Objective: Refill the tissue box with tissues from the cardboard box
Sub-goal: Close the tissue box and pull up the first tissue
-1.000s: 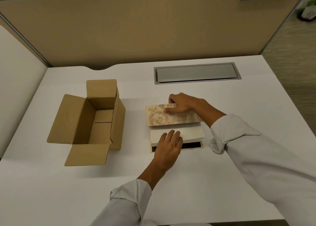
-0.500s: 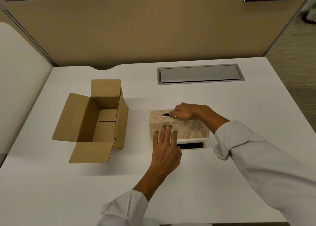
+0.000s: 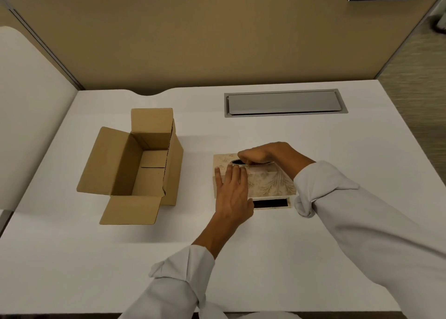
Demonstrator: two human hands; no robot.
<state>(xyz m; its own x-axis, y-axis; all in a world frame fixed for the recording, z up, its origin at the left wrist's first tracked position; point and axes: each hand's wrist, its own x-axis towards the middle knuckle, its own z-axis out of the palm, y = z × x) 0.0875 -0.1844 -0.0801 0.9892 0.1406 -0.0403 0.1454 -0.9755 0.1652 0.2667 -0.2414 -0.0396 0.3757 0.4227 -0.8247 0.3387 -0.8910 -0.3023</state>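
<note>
A beige tissue box (image 3: 270, 182) with a leaf pattern stands on the white desk (image 3: 265, 258), its oval slot facing up. A flap with a black strip (image 3: 271, 203) juts out from its near bottom edge. My left hand (image 3: 233, 190) presses flat against the box's near left side, fingers spread. My right hand (image 3: 263, 153) rests on top with its fingertips curled into the slot. No tissues show. The brown cardboard box (image 3: 144, 164) sits to the left with its flaps open, and its inside looks bare.
A grey cable hatch (image 3: 284, 102) is set into the desk at the back. A tan partition wall (image 3: 193, 41) rises behind the desk. A white side panel (image 3: 29, 116) stands at the left, and carpet floor (image 3: 420, 60) lies off the right edge.
The patterned cover came down over the white tissue stack, which is now hidden. My left hand slid from the stack onto the box's side. My right fingers moved into the slot.
</note>
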